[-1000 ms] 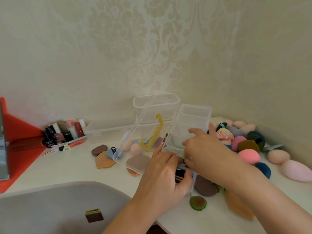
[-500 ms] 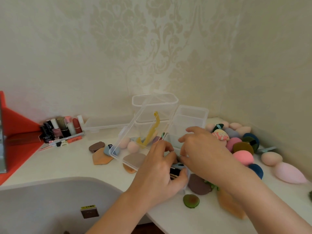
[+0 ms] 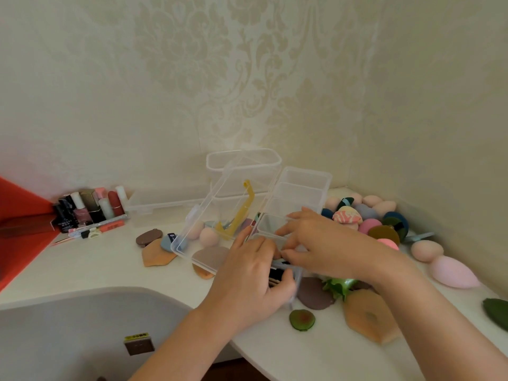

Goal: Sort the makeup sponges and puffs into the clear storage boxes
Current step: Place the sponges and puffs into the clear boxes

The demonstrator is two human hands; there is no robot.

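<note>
A long clear divided storage box [image 3: 302,185] lies on the white counter, its lid [image 3: 209,224] hinged open to the left. My left hand [image 3: 253,281] grips the box's near end, thumb round the front wall. My right hand [image 3: 327,243] reaches into a near compartment, fingers curled at a divider; what they pinch is hidden. Pink, peach, blue and brown egg sponges [image 3: 368,224] pile up to the right. Flat puffs lie about: a brown puff [image 3: 313,295], an orange puff [image 3: 368,317], a green round puff [image 3: 301,320].
A second clear box [image 3: 244,160] stands behind against the wall. A flat clear lid [image 3: 165,204] lies left of it. Nail polish and lipsticks [image 3: 88,210] cluster at the back left beside a red stand [image 3: 22,232]. A grey chair back [image 3: 82,325] fills the lower left.
My right hand has drawn back from the far compartments to the near one. My left hand has stayed on the box's near end. The view has shifted slightly.
</note>
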